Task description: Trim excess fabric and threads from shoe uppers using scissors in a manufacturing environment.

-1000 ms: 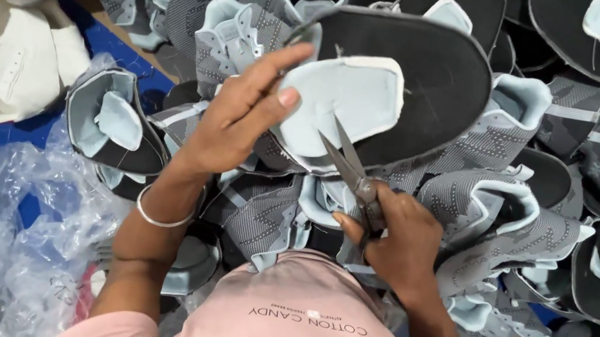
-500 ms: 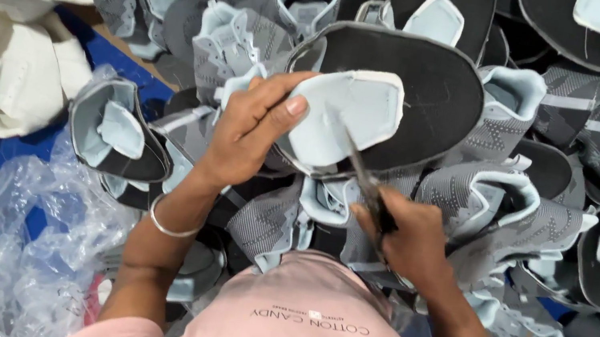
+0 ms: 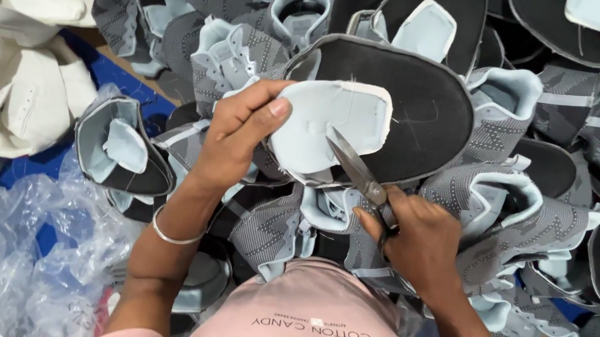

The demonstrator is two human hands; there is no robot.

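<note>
Counts, head view:
- hands: 2, left hand [image 3: 241, 134] and right hand [image 3: 418, 241], same person
- scissors [image 3: 356, 171]: 1 pair
- shoe upper in hand [image 3: 400, 104], dark sole board with a pale blue tongue: 1
- grey knit shoe uppers [image 3: 518, 221] piled around it: well over a dozen, overlapping, exact number can't be told
- white shoe uppers [image 3: 1, 62] at far left: at least 5
- clear plastic bags [image 3: 17, 259]: one crumpled heap, count unclear
- metal bangle [image 3: 171, 235]: 1, left wrist
</note>
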